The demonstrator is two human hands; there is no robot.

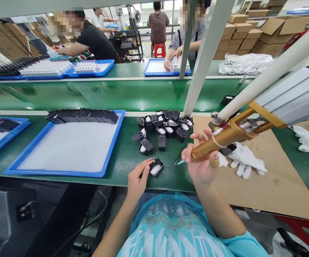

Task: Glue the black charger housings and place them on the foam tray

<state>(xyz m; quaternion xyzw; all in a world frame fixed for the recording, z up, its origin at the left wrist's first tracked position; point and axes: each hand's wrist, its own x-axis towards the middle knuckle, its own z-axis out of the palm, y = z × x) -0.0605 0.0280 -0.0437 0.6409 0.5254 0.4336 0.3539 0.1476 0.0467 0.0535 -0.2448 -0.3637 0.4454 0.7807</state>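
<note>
My left hand (139, 177) pinches the left edge of a small black plug-adapter case (157, 167), which lies on the green table with a white part showing inside. My right hand (202, 167) has its fingers curled around the lower end of a gold cylindrical tool (213, 144). A pale teal tip (181, 162) points out beside the fingers, in line with that tool and apart from the case. Beyond both hands lies a loose pile of black adapter cases (162, 137), some showing white insides. A thin dark rod (179, 157) rests on the table near the teal tip.
Left stands a blue-rimmed tray (104, 157) with a row of black cases along its back. Brown cardboard (274, 189) with white gloves (247, 160) lies right. A white post (205, 57) rises behind the pile. Across the green divider, people work at trays of white parts (87, 66).
</note>
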